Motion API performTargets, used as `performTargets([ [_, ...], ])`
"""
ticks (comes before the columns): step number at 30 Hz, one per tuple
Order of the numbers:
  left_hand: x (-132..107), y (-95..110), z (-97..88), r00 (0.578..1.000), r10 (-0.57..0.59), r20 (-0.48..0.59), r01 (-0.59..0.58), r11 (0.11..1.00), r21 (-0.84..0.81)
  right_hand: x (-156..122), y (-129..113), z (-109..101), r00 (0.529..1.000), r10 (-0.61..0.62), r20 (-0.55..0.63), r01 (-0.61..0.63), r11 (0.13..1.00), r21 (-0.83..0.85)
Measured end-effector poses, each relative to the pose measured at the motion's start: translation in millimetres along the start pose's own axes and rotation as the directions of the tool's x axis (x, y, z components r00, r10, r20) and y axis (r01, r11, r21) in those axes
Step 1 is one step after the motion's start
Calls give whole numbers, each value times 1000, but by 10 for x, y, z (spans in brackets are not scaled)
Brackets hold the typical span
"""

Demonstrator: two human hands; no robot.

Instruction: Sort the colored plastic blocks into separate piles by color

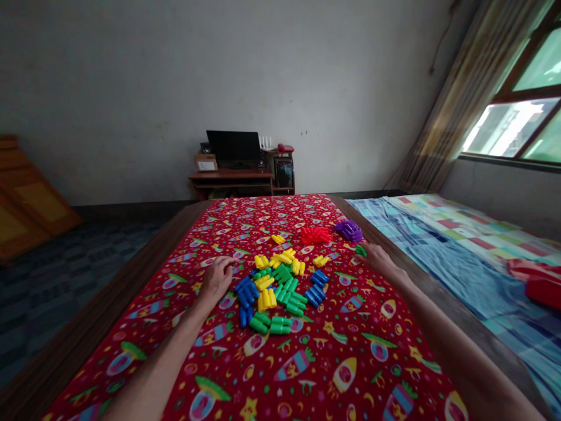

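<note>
Many plastic toy building blocks lie in a loose heap on a red patterned cloth (315,362). Green blocks (291,293), yellow blocks (267,300) and blue blocks (246,292) are mixed in the middle. Farther back, red blocks (315,235) form one group and purple blocks (349,230) another. My left hand (217,275) rests just left of the heap, fingers loosely apart and holding nothing. Near the cloth's right side, my right hand (377,258) pinches a green block (361,251), in front of the purple group.
The cloth covers a dark wooden table (135,275). A bed with blue checked bedding (447,251) lies along the right. Against the back wall stands a desk (232,174) with a monitor (234,147). A wooden cabinet (30,199) is at far left.
</note>
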State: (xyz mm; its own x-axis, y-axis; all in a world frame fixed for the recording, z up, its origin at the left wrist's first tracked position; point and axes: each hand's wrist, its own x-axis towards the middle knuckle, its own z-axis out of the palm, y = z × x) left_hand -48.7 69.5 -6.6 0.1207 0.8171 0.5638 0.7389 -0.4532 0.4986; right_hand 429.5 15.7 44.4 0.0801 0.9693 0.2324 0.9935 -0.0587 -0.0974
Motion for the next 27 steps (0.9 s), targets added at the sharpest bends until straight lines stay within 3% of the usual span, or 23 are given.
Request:
performTargets([
  [2,3,-5,2,1000,-1,8,1,1000,-4,-43,-180,-4,990,-61,-129,66,997,38],
  [4,5,-12,4,1000,-4,15,4,1000,-5,-88,-480,-42,949,-234,-210,265,955,134],
  [7,5,-23,6,1000,-7,12,7,1000,2,-138,-1087,-90,826,-545,-145,560,765,316],
  [10,1,-25,5,1000,5,12,-5,1000,16,-200,-1658,-43,726,-685,-61,658,667,349],
  [14,1,-14,-6,1000,14,9,-14,1000,24,-267,-2029,107,752,-658,-46,645,719,259],
  [18,5,-10,-22,1000,-3,30,3,1000,4,-140,-1943,125,771,-630,-95,610,687,394],
  [21,1,-20,-29,999,-7,50,8,1000,-9,96,-1634,-31,842,-504,-193,521,665,535],
  [24,0,-35,-29,999,-13,51,13,1000,6,338,-1135,-242,938,-310,-152,343,776,530],
  [27,2,-45,-29,999,-11,49,10,1000,22,468,-564,-374,989,-143,-39,148,929,338],
])
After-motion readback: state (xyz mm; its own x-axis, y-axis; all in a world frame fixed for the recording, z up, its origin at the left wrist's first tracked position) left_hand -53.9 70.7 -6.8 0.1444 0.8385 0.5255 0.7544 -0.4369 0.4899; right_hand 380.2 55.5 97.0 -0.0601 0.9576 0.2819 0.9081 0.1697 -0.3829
